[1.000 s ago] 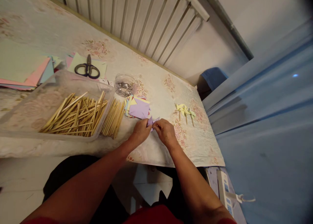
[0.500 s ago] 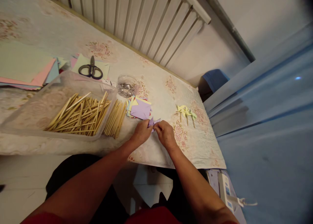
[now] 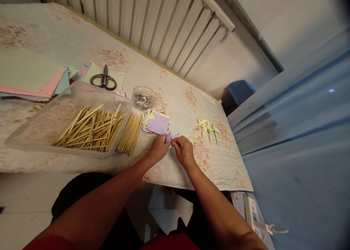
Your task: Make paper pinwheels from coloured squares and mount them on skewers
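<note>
Both hands meet over the near edge of the floral tablecloth (image 3: pixel 82 46). The left hand (image 3: pixel 158 148) and right hand (image 3: pixel 184 150) pinch a small folded purple paper piece (image 3: pixel 170 137) between their fingertips, holding it just above the cloth. Just beyond it lies a stack of coloured paper squares (image 3: pixel 156 122), purple on top. Left of that, loose wooden sticks (image 3: pixel 129 132) lie beside a clear plastic tray (image 3: pixel 49 118) holding more sticks. Farther back sit black scissors (image 3: pixel 104 81) on paper sheets and a small clear dish (image 3: pixel 142 97). To the right, finished yellow pinwheels (image 3: pixel 207 126) rest on the cloth.
</note>
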Tool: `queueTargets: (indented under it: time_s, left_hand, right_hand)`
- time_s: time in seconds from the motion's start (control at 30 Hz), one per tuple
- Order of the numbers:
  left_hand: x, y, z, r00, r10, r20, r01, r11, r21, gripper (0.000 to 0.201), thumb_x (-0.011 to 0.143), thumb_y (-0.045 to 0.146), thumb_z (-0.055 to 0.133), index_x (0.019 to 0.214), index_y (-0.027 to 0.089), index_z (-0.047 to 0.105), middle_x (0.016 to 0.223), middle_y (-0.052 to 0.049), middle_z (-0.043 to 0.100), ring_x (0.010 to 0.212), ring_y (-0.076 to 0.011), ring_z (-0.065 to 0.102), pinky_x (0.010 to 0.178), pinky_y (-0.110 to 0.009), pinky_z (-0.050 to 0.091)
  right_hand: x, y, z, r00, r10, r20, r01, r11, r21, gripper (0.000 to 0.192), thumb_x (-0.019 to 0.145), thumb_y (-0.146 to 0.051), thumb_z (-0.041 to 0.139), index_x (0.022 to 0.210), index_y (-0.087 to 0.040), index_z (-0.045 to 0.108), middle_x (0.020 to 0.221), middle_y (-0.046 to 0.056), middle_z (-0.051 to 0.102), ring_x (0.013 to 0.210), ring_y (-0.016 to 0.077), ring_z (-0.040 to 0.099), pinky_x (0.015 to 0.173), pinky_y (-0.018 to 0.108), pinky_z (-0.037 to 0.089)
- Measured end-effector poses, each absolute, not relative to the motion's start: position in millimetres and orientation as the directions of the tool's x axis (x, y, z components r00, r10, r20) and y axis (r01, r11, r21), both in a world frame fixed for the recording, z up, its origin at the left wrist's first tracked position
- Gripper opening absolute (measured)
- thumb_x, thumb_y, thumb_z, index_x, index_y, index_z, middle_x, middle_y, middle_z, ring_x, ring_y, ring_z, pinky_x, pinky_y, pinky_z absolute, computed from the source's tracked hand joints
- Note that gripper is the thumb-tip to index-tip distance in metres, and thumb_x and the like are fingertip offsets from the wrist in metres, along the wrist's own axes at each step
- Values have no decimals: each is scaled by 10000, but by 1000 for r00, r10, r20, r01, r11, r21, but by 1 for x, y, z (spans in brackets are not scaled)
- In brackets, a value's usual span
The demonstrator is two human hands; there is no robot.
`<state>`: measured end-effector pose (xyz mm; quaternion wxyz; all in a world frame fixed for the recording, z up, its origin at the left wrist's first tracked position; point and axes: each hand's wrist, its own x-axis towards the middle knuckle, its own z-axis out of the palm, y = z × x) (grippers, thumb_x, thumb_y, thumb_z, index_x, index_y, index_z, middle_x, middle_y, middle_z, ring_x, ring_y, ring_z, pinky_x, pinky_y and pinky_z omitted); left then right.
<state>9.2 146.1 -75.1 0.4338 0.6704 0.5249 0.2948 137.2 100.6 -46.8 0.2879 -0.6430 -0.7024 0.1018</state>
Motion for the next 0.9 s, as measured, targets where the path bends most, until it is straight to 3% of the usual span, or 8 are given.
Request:
queueTargets:
  time_s: [0.07, 0.27, 0.33, 0.47, 0.53, 0.77, 0.83, 0.9]
  left_hand:
    - [9, 146, -74, 273, 960, -57, 438, -71, 896, 115, 791, 159, 516, 766, 123, 622, 698, -20, 613, 633, -125, 475, 583, -239, 309]
    - [8, 147, -76, 260, 964, -48, 422, -69, 904, 124, 789, 154, 508, 745, 117, 618, 670, -10, 588, 626, -120, 461, 572, -235, 302]
    - [8, 147, -75, 262, 964, -55, 431, -66, 900, 124, 790, 152, 507, 753, 116, 620, 679, -14, 596, 629, -121, 463, 574, -234, 303]
    - [7, 147, -73, 267, 961, -65, 444, -63, 894, 115, 790, 154, 517, 771, 120, 625, 714, -25, 628, 649, -127, 484, 587, -232, 317]
    - [8, 147, -73, 267, 961, -67, 445, -62, 894, 109, 789, 159, 522, 770, 125, 623, 721, -27, 637, 653, -129, 492, 589, -232, 320]
    - [7, 149, -76, 257, 964, -61, 448, -62, 892, 113, 799, 165, 517, 761, 129, 617, 722, -28, 629, 639, -128, 480, 580, -231, 313]
    - [7, 149, -76, 257, 964, -62, 445, -61, 894, 117, 799, 162, 513, 758, 132, 618, 716, -25, 626, 637, -128, 479, 577, -230, 309]
    - [7, 149, -76, 259, 964, -63, 441, -60, 896, 119, 798, 157, 510, 758, 132, 619, 709, -22, 622, 637, -128, 477, 576, -231, 307]
  right_hand:
    - [138, 101, -45, -42, 958, 283, 853, 182, -489, 155, 823, -253, 541, 714, -202, 638, 755, 38, 608, 772, 179, 535, 761, 299, 410]
    - [131, 104, -61, 261, 958, 120, 597, -63, -800, 141, 777, -278, 565, 681, -181, 599, 625, -18, 561, 592, 136, 485, 607, 254, 411]
    - [131, 104, -60, 232, 962, 146, 642, -39, -765, 153, 788, -275, 558, 673, -182, 596, 630, -12, 562, 601, 139, 484, 616, 257, 410]
    - [137, 104, -45, -64, 957, 284, 867, 195, -459, 175, 840, -258, 520, 719, -195, 630, 741, 40, 592, 754, 179, 520, 739, 296, 408]
    - [139, 104, -41, -148, 947, 287, 893, 253, -373, 177, 852, -255, 508, 747, -200, 640, 768, 53, 595, 800, 191, 523, 769, 306, 402]
    - [130, 107, -56, 207, 967, 150, 657, -23, -754, 167, 790, -282, 547, 654, -192, 580, 604, -24, 548, 584, 141, 475, 589, 252, 400]
    - [130, 107, -55, 189, 968, 164, 686, -10, -728, 167, 789, -277, 546, 649, -193, 581, 611, -20, 552, 594, 144, 478, 599, 255, 401]
    - [132, 107, -50, 75, 969, 234, 788, 86, -610, 162, 799, -254, 538, 661, -196, 599, 672, 6, 578, 668, 158, 509, 666, 270, 410]
